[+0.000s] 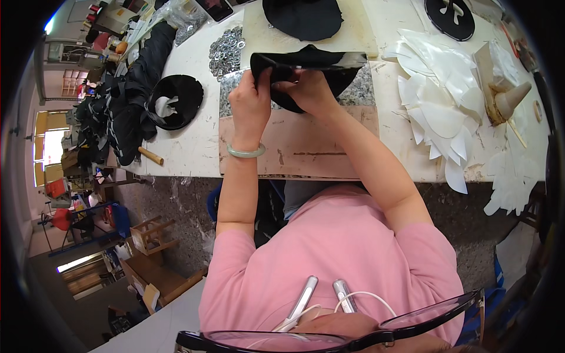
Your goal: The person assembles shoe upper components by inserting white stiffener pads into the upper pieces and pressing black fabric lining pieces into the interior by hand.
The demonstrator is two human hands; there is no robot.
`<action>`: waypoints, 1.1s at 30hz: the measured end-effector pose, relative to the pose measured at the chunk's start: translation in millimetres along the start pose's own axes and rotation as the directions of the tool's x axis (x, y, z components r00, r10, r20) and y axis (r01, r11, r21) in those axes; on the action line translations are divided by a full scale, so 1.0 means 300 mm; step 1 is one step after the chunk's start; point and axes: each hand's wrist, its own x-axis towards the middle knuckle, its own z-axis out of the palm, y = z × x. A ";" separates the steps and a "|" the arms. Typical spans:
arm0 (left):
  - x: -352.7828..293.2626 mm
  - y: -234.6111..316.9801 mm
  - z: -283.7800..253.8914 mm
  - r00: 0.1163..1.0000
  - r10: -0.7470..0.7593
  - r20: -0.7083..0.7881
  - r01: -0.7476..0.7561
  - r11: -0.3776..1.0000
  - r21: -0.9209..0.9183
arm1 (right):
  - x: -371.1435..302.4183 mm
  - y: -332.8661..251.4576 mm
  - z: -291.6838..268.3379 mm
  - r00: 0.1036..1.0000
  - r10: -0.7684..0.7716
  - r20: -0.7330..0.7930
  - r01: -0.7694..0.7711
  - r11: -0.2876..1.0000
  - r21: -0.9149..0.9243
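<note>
Both my hands hold a black flat piece of leather-like material (pixel 329 62) over the work table, its upper edge stretching to the right. My left hand (pixel 250 100) pinches its left end between thumb and fingers. Beside it, my right hand (pixel 312 91) is closed on the middle of the piece, with the fingertips partly hidden behind its folds. Below the piece lie a speckled stone slab (pixel 359 88) and a brownish board (pixel 288 138). A rounded black piece (pixel 303 17) rests on a pale board (pixel 359 29) just beyond.
To the left are a pile of metal rings (pixel 226 53), a black round piece (pixel 182 103) with something white on it, a wooden handle (pixel 151 155) and heaped black material (pixel 126 100). Rightward lie white cut sheets (pixel 435 88), a cone-shaped object (pixel 512 100) and another black disc (pixel 438 15).
</note>
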 end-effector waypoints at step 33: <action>-0.240 0.189 0.012 0.649 -0.084 0.756 0.760 0.117 -0.640 | -0.372 -0.062 -0.356 0.949 0.235 0.212 -0.315 0.655 0.687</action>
